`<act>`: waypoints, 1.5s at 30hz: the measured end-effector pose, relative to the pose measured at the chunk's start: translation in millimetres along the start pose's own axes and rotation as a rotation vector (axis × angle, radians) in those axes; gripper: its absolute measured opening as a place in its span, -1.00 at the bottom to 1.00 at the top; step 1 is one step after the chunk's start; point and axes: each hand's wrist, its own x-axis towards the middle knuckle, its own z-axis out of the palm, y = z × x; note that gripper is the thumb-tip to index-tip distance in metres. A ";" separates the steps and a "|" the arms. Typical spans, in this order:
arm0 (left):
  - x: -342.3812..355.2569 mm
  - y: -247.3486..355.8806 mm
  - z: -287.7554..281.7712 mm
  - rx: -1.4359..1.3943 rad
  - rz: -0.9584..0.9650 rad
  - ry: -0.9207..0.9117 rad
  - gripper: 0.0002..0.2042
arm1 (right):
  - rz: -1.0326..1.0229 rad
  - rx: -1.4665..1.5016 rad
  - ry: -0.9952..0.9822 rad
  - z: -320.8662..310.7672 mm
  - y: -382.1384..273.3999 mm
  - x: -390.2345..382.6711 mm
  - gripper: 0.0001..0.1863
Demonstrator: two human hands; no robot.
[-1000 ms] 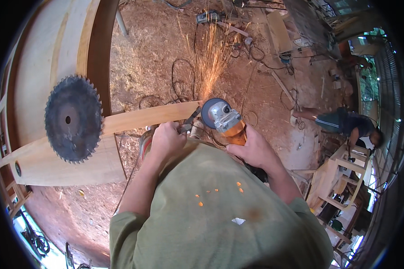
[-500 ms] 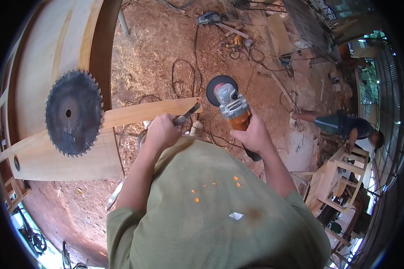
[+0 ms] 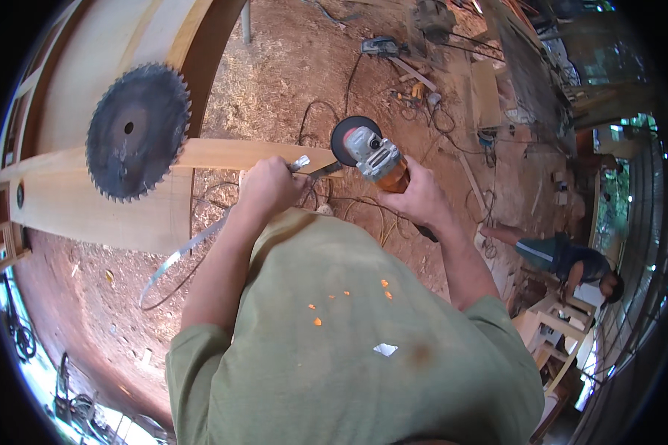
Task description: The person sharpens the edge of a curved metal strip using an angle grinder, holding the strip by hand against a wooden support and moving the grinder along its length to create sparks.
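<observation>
My left hand point(image 3: 271, 185) is closed on a metal strip point(image 3: 208, 233); its bright band hangs in a curve to the lower left, and a darker piece point(image 3: 323, 170) sticks out rightward from the fingers. My right hand point(image 3: 416, 193) grips an orange and silver angle grinder point(image 3: 378, 159), its dark disc point(image 3: 347, 132) just beside the dark piece's far end; whether they touch I cannot tell. A narrow board point(image 3: 237, 152) lies behind my left hand. On the wooden structure at left rests a large toothed circular saw blade point(image 3: 136, 132).
A panelled wooden structure point(image 3: 89, 215) fills the upper left. Cords, power tools point(image 3: 381, 46) and offcuts point(image 3: 473, 182) lie on the dusty floor ahead. A person point(image 3: 583, 259) at the right bends by wooden frames point(image 3: 560, 319). A dark metal-topped object point(image 3: 527, 89) stands at upper right.
The spray of sparks has gone. The grinder has moved upward in the picture, then back toward the dark piece. The view has shifted, and more of the hanging bright band shows.
</observation>
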 end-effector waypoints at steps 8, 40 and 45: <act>-2.5 2.6 4.7 0.062 -0.005 0.038 -0.66 | -0.099 -0.138 -0.088 -16.6 -0.4 13.0 -0.41; 4.8 -1.1 7.7 0.101 0.055 0.045 -0.65 | -0.163 -0.314 -0.147 -27.7 -2.6 17.1 -0.36; 4.6 -1.4 6.8 0.109 0.067 0.026 -0.65 | -0.114 -0.305 -0.183 -30.9 -14.8 14.9 -0.37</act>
